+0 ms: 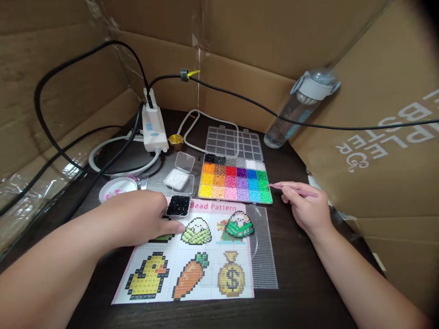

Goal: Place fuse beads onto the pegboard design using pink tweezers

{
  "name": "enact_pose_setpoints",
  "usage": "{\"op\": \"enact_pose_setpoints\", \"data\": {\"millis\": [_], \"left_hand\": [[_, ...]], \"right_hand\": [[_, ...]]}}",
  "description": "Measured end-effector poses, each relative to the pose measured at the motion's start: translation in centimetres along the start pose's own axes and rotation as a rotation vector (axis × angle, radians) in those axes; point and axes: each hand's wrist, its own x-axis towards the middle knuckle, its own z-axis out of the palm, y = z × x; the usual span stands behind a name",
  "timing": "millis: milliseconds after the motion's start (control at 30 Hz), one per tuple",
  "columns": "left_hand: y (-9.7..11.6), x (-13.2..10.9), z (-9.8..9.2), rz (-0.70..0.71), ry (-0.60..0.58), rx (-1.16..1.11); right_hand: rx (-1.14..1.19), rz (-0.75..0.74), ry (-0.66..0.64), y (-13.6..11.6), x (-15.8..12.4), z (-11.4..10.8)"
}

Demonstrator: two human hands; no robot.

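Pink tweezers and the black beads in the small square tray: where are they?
Pink tweezers (277, 186), head view, on the bare shaft near its tip.
Black beads (178, 205), head view, on the middle of the heap.

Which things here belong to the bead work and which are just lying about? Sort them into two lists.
In use: left hand at the black bead tray; right hand holding pink tweezers; pattern sheet; bead box; clear pegboard.

Lying about: water bottle; white power adapter; black cables; gold cap; white dish.
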Motion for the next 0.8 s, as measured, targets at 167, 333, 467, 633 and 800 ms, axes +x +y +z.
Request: {"op": "enact_pose_setpoints", "data": {"millis": [167, 333, 467, 633, 800], "left_hand": [[0.18, -0.09, -0.22, -0.001, -0.019, -0.034], [0.5, -0.15, -0.47, -0.018, -0.06, -0.023], [0.36, 0.0, -0.35, -0.008, -0.056, -0.013], [-0.27, 0.29, 0.11, 0.047, 0.018, -0.013], [-0.26, 0.31, 0.05, 0.021, -0.021, -0.002]], "right_hand": [[-0.02, -0.007, -0.015, -0.25, 0.04, 0.06], [-0.064, -0.038, -0.043, -0.2, -0.01, -0.09], [-0.087, -0.038, -0.056, -0.3, -0.01, -0.07], [-0.093, -0.028, -0.054, -0.15, -0.01, -0.14], [-0.09, -0.021, -0.062, -0.15, 0.01, -0.19]]}}
